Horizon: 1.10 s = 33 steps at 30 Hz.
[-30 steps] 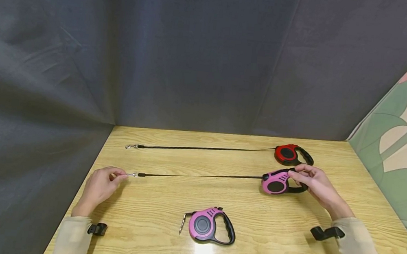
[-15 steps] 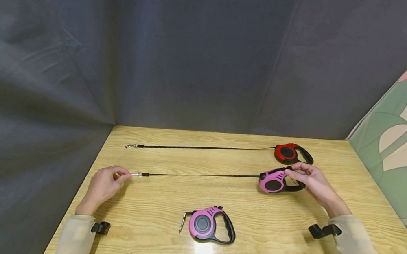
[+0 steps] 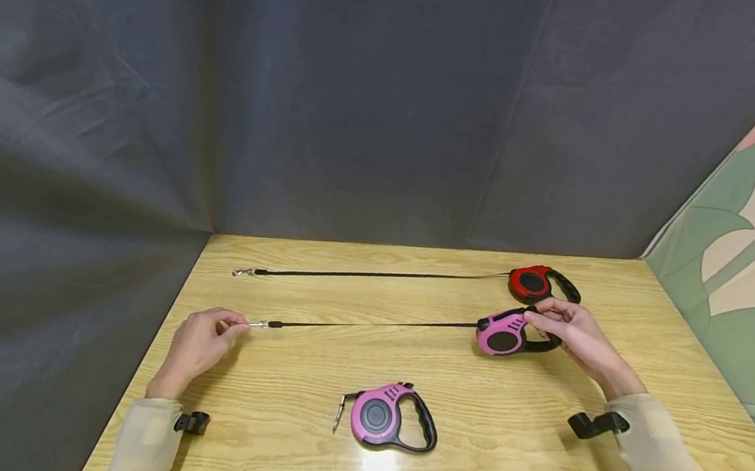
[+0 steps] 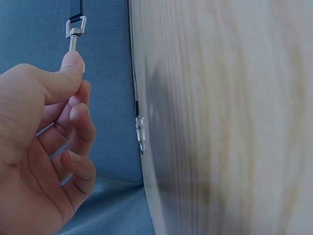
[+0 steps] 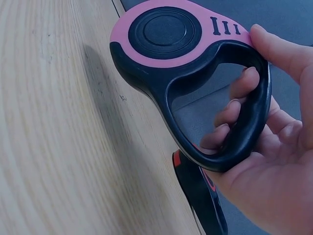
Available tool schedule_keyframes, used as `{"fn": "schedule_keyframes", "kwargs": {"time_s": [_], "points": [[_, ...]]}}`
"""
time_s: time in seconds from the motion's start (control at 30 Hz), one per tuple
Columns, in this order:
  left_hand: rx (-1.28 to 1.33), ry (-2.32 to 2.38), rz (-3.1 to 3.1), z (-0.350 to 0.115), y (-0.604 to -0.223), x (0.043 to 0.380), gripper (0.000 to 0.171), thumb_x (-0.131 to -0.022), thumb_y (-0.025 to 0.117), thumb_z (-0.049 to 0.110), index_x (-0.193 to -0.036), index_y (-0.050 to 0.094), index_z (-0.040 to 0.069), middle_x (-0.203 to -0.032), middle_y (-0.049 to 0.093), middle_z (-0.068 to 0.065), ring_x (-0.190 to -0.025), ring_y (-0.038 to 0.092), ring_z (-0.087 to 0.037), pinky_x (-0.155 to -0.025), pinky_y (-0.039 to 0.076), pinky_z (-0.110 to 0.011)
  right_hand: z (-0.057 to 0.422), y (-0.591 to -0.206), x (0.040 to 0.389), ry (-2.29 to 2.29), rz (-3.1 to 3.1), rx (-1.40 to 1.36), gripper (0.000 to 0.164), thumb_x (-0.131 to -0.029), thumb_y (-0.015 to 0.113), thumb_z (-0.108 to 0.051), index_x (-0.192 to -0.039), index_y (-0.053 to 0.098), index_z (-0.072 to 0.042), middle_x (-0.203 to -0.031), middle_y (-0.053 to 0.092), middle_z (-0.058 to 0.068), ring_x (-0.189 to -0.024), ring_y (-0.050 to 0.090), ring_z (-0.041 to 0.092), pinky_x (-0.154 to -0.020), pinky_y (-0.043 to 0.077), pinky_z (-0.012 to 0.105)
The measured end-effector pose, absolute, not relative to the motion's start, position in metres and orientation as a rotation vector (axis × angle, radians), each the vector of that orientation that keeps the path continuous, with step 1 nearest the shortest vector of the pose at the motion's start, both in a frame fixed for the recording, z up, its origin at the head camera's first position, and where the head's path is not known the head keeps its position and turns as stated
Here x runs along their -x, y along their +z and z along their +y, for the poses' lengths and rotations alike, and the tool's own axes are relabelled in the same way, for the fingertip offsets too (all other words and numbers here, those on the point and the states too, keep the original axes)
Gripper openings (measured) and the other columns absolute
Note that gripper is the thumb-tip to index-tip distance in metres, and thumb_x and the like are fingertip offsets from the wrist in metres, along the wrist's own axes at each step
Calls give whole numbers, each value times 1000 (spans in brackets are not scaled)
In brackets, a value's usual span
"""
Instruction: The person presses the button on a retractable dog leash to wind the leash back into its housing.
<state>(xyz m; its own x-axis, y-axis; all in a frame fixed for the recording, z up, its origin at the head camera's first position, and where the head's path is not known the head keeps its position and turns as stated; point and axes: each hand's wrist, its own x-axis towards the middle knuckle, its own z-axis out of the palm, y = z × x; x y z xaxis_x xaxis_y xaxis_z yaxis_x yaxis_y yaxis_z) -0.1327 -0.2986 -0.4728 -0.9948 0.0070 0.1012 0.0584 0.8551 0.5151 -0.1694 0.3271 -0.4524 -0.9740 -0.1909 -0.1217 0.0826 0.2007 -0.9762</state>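
Note:
My right hand (image 3: 576, 334) grips the black handle of a pink retractable dog leash (image 3: 501, 334), held above the table. In the right wrist view several fingers curl through the handle (image 5: 252, 115) and the thumb lies by the pink casing (image 5: 217, 14). A black strap (image 3: 369, 324) runs from the casing leftward to a silver snap hook (image 3: 260, 324). Thumb and forefinger of my left hand (image 3: 199, 343) pinch that hook; in the left wrist view the swivel (image 4: 74, 30) shows above the thumb, and the hook's end is mostly hidden.
Behind, a red retractable leash (image 3: 530, 284) lies on the wooden table (image 3: 276, 438), its strap drawn out to a hook (image 3: 247, 271) at left. A second pink leash (image 3: 376, 416) with its strap wound in lies nearer. Dark cloth (image 3: 375, 114) borders the back and left.
My left hand has moved slightly right with the snap hook. My right hand has shifted a little left with the pink leash. The other leashes lie as before.

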Motion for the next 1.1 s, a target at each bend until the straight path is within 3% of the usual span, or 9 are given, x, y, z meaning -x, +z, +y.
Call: {"fn": "schedule_keyframes", "kwargs": {"time_s": [0.4, 0.6, 0.8, 0.97, 1.1], "points": [[72, -830, -2931, -292, -472, 133, 13, -102, 75, 28, -104, 80, 16, -74, 69, 3, -55, 54, -12, -53, 40, -30, 325, -454, 167, -1873, 2257, 109, 11, -106, 66, -13, -99, 67, -21, -78, 58, -12, -71, 49, 7, -62, 19, 42], [61, -815, -2931, -292, -470, 133, 13, -102, 75, 29, -105, 80, 17, -75, 69, 2, -56, 55, -13, -54, 41, -30, 322, -452, 171, -1881, 2243, 124, 9, -106, 66, -13, -100, 67, -20, -79, 58, -12, -74, 50, 8, -59, 27, 34], [70, -814, -2927, -290, -469, 134, 13, -101, 76, 28, -103, 81, 16, -80, 71, 2, -59, 52, -11, -55, 40, -29, 317, -453, 173, -1882, 2245, 134, 10, -106, 67, -14, -99, 66, -22, -78, 58, -11, -71, 49, 6, -62, 18, 42], [79, -834, -2934, -287, -469, 135, 13, -102, 76, 29, -103, 81, 17, -80, 69, 2, -60, 51, -13, -55, 39, -29, 313, -455, 174, -1912, 2214, 143, 12, -105, 67, -11, -100, 67, -22, -78, 59, -12, -73, 52, 6, -59, 27, 34], [89, -854, -2933, -286, -470, 135, 14, -102, 75, 29, -104, 81, 16, -80, 69, 2, -60, 51, -14, -53, 38, -29, 309, -457, 174, -1921, 2211, 150, 12, -105, 68, -11, -99, 67, -22, -78, 60, -13, -73, 52, 5, -59, 27, 34]]}}
